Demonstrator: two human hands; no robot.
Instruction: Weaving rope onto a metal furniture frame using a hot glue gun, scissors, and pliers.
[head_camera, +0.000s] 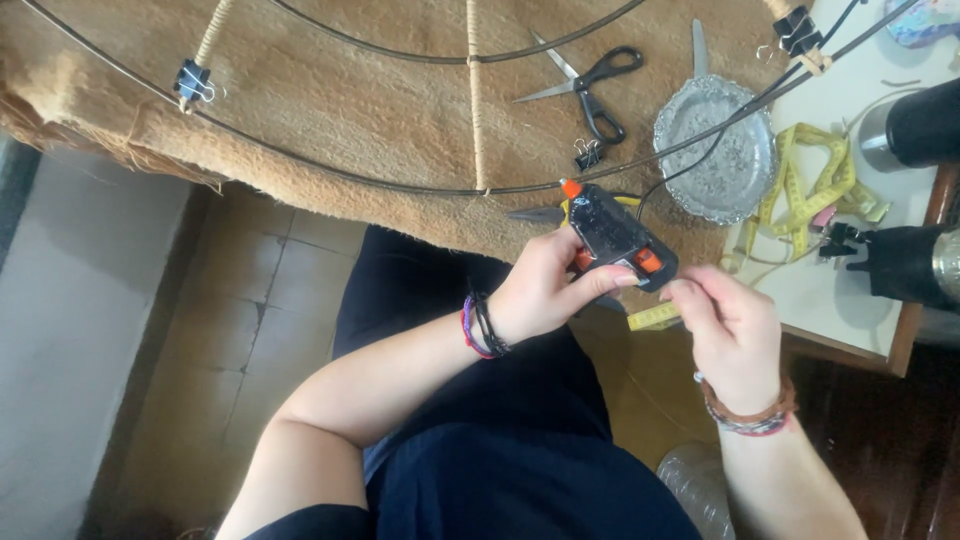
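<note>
My left hand (548, 288) grips a black glue gun (612, 232) with an orange nozzle that points up toward a dark wire ring (330, 172). The gun's orange trigger sits under my fingers. My right hand (728, 328) is at the back end of the gun, its fingers pinched together there; what they pinch is too small to tell. A black cord (700, 160) runs from the gun up to the right. A cord-wrapped spoke (476, 100) meets the ring just left of the nozzle.
Tan fabric (330, 110) covers the table under the wire frame. Black scissors (590, 85), a silver dish (718, 150), a yellow tape measure (815, 190), binder clips (192, 82) and two dark metal flasks (915, 125) lie around. Tiled floor is at left.
</note>
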